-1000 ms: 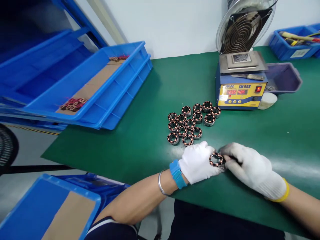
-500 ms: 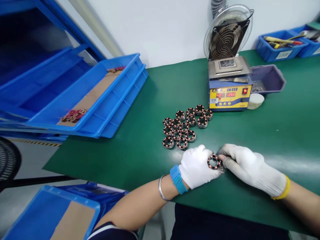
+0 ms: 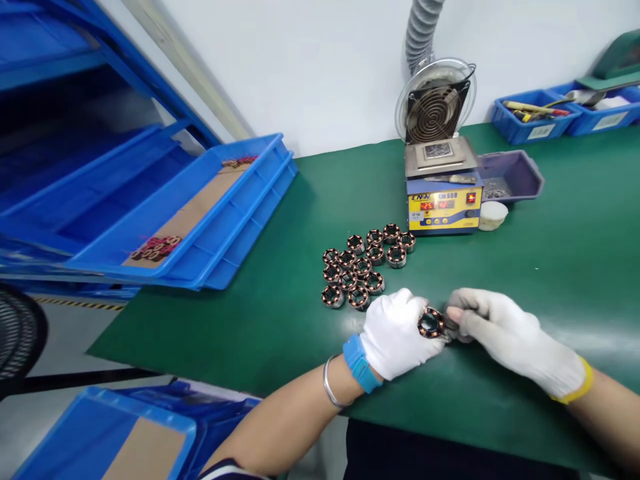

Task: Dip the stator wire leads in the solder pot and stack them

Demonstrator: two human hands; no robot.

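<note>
- Left hand (image 3: 395, 333): white knit glove, clean and snug to the wrist.
- Left wrist: bright blue band (image 3: 361, 364) at the glove's cuff, then a thin silver bangle (image 3: 329, 385) further up the bare forearm.
- Right hand (image 3: 510, 337): white knit glove, greyed at the fingertips, with a yellow cuff (image 3: 580, 392).
- Dark sleeve with a white edge (image 3: 225, 468) at the left upper arm.

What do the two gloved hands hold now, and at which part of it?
The left hand holds a copper-wound stator ring by its outer rim. The right hand touches the ring's right side; its exact hold cannot be told.
</note>
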